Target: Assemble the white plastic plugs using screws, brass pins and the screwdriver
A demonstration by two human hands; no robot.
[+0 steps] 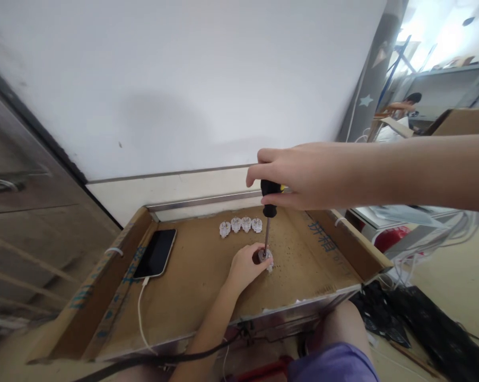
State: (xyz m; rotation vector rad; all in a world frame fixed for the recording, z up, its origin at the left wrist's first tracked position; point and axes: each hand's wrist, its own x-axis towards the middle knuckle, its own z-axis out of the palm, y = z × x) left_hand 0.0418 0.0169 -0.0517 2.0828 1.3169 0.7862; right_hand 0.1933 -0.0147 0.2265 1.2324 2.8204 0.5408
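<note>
My right hand (279, 175) is closed around the black handle of a screwdriver (268, 212), which stands nearly upright. Its metal shaft points down, and the tip meets a small clear plug (266, 258) on the cardboard. Thumb and fingers of my left hand (247, 265) pinch that plug from the side and partly cover it. Beyond my hands, several similar clear plugs (235, 225) with metal pins sit side by side in a row.
A phone (155, 253) with a white cable (140, 313) lies at the left of the cardboard tray (191, 297). Raised cardboard sides (358, 246) flank the work surface, and a white wall (207, 95) rises behind it. Far right, another person (406, 103) sits among boxes.
</note>
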